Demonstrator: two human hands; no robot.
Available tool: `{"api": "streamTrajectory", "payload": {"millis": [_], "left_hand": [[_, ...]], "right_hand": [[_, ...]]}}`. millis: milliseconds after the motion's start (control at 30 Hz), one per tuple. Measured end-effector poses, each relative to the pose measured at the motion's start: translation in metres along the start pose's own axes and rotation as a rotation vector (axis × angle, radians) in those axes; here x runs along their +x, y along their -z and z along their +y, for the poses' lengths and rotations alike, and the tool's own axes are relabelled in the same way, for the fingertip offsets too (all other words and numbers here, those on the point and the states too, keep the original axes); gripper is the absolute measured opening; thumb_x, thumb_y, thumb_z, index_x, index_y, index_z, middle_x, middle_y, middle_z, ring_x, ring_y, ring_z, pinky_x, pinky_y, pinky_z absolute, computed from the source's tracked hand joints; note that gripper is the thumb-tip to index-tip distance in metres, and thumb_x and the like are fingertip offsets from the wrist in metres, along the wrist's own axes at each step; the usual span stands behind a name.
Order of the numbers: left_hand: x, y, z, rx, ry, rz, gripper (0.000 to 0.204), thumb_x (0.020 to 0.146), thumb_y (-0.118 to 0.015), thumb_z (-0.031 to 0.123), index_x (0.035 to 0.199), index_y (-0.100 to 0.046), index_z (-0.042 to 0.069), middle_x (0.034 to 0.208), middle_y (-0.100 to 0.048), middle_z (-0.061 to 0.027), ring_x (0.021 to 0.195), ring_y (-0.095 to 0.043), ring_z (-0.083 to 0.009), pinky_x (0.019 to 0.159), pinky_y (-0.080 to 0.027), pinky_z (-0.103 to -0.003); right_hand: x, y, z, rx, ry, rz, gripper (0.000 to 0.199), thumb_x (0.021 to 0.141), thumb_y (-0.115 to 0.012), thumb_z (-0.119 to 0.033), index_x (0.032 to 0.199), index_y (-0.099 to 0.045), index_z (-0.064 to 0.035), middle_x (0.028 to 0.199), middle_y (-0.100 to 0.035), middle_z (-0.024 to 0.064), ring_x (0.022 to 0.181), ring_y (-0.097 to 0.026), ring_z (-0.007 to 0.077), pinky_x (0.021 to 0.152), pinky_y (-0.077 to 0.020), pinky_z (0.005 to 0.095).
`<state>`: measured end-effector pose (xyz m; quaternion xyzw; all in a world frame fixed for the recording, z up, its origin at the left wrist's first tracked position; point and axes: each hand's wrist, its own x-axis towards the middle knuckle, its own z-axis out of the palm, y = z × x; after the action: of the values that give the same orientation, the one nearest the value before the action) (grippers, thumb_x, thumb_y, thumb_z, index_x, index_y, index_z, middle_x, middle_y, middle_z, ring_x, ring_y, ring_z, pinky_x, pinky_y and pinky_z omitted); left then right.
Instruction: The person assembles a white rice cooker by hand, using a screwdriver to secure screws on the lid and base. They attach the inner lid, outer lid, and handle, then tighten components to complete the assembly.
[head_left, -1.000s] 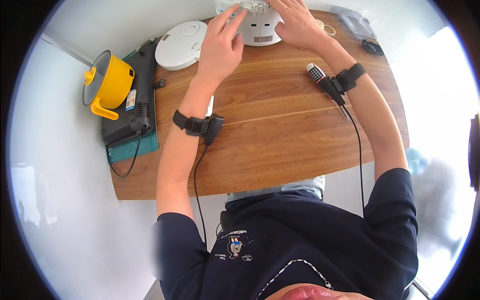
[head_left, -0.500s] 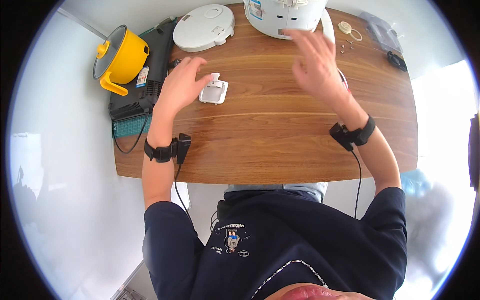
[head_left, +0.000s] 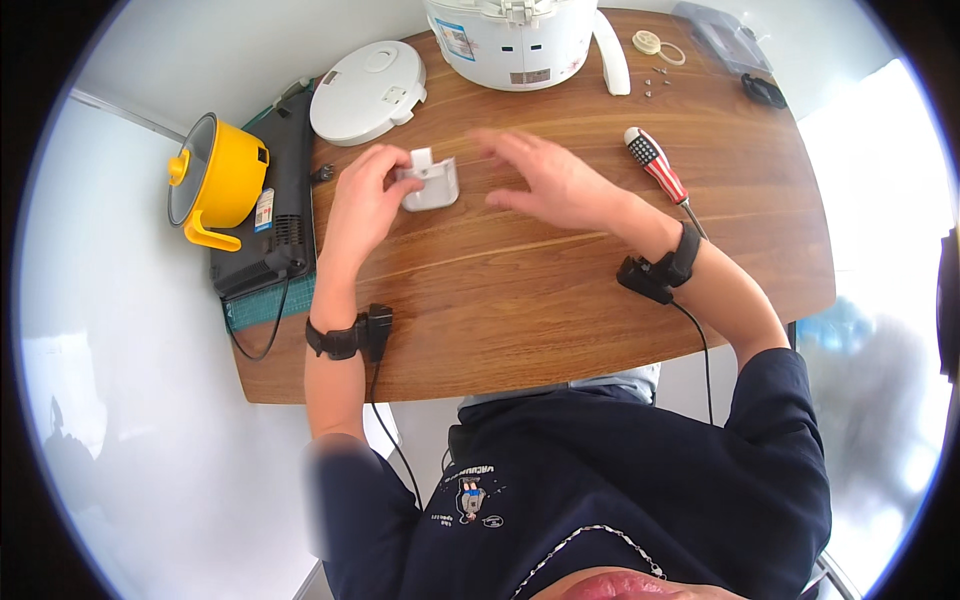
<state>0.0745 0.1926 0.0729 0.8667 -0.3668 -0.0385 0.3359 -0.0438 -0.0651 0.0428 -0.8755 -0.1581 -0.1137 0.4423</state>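
Observation:
A small white plastic cup-like part (head_left: 436, 188) with an upright tab is tilted up at the left middle of the table. Its left edge sits between the thumb and fingers of my left hand (head_left: 362, 205), which is closed on it. To the right of that part, my right hand (head_left: 550, 182) hovers over the wood, fingers apart and slightly blurred, holding nothing. A screwdriver (head_left: 655, 163) with a red, white and dark patterned handle lies beyond my right wrist, its shaft partly hidden by the forearm.
A white rice cooker body (head_left: 510, 50) with a handle stands at the back, its round lid-like cover (head_left: 368, 92) to the left. A yellow pot (head_left: 220, 175) rests on a black appliance (head_left: 270, 215) at left. Small screws (head_left: 648, 94), a cream ring part (head_left: 647, 42) and a clear tray (head_left: 725, 38) lie back right.
My left hand has taken hold of the white plastic part and tilted it. My right hand has come left and nearer, uncovering the screwdriver. The whole view has shifted.

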Motion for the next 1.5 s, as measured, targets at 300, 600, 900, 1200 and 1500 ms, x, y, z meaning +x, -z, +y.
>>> {"api": "streamTrajectory", "payload": {"millis": [300, 600, 900, 1200, 1500], "left_hand": [[0.060, -0.036, 0.067, -0.208, -0.460, 0.314, 0.021, 0.086, -0.077, -0.010, 0.103, -0.071, 0.001, 0.100, -0.071, -0.0075, 0.086, -0.072, -0.0219, 0.077, -0.059, -0.032], [0.100, -0.075, 0.060, -0.461, -0.428, 0.525, 0.027, 0.082, -0.084, -0.008, 0.103, -0.073, 0.003, 0.105, -0.074, -0.0067, 0.092, -0.073, -0.0199, 0.080, -0.061, -0.032], [0.113, -0.078, 0.044, -0.395, -0.446, 0.573, 0.028, 0.081, -0.078, -0.015, 0.101, -0.074, 0.003, 0.104, -0.075, -0.0067, 0.092, -0.073, -0.0200, 0.079, -0.060, -0.031], [0.126, -0.081, 0.046, -0.418, -0.376, 0.624, 0.023, 0.085, -0.079, -0.011, 0.103, -0.073, 0.003, 0.099, -0.074, -0.0072, 0.086, -0.073, -0.0181, 0.073, -0.059, -0.030], [0.133, -0.085, 0.051, -0.224, -0.380, 0.731, 0.027, 0.084, -0.083, -0.005, 0.107, -0.070, 0.002, 0.089, -0.071, -0.0056, 0.075, -0.071, -0.0170, 0.065, -0.056, -0.030]], "right_hand": [[0.012, 0.045, 0.007, -0.086, -0.007, 0.509, 0.024, 0.091, -0.079, -0.005, 0.114, -0.074, -0.0067, 0.097, -0.073, 0.0077, 0.083, -0.072, 0.0212, 0.078, -0.0603, 0.0325], [0.021, 0.053, 0.030, -0.243, 0.087, 0.811, 0.021, 0.088, -0.078, 0.002, 0.105, -0.076, -0.0088, 0.098, -0.076, 0.0046, 0.076, -0.072, 0.0195, 0.068, -0.0580, 0.0305], [0.038, 0.052, 0.038, -0.276, 0.124, 0.850, 0.022, 0.087, -0.078, 0.003, 0.104, -0.076, -0.0099, 0.098, -0.077, 0.0037, 0.076, -0.072, 0.0197, 0.067, -0.0578, 0.0304], [0.046, 0.054, 0.042, -0.211, 0.025, 0.811, 0.018, 0.090, -0.081, -0.001, 0.107, -0.075, -0.0039, 0.100, -0.077, 0.0071, 0.082, -0.076, 0.0181, 0.071, -0.0614, 0.0292], [0.057, 0.054, 0.040, -0.175, -0.085, 0.854, 0.020, 0.090, -0.084, -0.007, 0.105, -0.074, 0.0003, 0.095, -0.076, 0.0076, 0.081, -0.075, 0.0137, 0.072, -0.0619, 0.0277]]}}
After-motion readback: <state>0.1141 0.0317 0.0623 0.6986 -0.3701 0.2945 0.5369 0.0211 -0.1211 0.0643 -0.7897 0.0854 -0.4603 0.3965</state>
